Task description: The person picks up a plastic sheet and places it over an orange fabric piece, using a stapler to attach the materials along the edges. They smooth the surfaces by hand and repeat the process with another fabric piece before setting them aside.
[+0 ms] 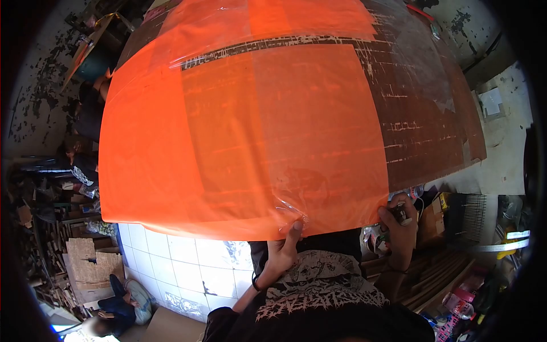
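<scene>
A thin, glossy orange plastic sheet lies over a large brown board with scratched, pale streaks. Overlapping layers make darker orange panels in its middle. My left hand pinches the sheet's near edge, thumb on top and fingers underneath; the plastic wrinkles around the thumb. At the near right corner, my right hand is closed around a small dark object with a metallic look, whose kind I cannot make out. Its thumb touches or nearly touches the sheet's corner.
Another orange sheet lies farther back on the board. Wood scraps and a torn cardboard piece are piled at left. A person sits low at lower left on the tiled floor side. Wooden strips and a wire rack stand at right.
</scene>
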